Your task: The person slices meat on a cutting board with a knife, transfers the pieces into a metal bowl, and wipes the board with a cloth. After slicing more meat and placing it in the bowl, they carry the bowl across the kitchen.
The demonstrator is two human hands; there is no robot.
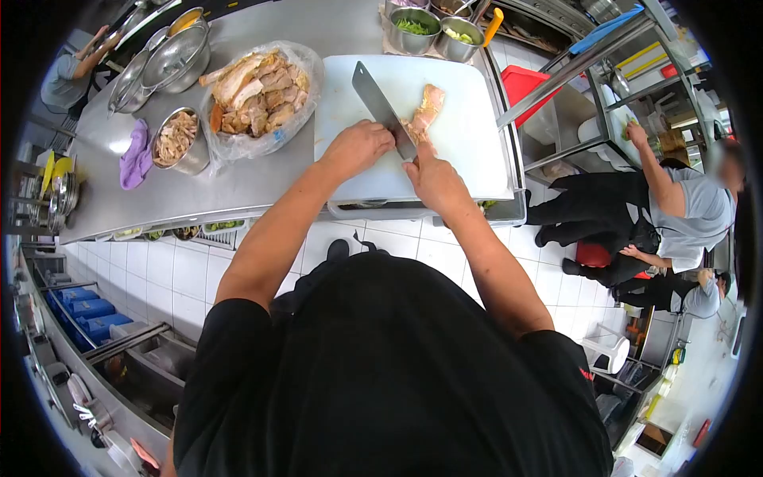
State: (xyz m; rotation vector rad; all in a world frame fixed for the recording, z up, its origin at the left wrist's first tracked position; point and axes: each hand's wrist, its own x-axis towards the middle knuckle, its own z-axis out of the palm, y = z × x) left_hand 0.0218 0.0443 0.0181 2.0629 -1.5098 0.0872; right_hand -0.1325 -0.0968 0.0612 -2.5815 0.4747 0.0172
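Note:
A broad cleaver [383, 109] stands with its blade angled away from me over the white cutting board [342, 87]. My right hand [435, 181] is closed around its handle end, the index finger reaching forward beside the blade. On the blade's left side, my left hand [359, 148] has its fingers curled in close to the steel; whatever they hold, if anything, is hidden. A piece of cooked-looking meat with pale skin [429, 103] lies on the board just right of the blade, its near end by my right fingers.
Left of the board are a plastic bag of meat pieces [266, 95], a metal pot of meat strips [176, 139], a purple cloth [137, 155] and metal bowls [179, 60]. Pots of chopped greens [413, 28] stand behind. Co-workers [675, 199] stand at right; another person [67, 75] is far left.

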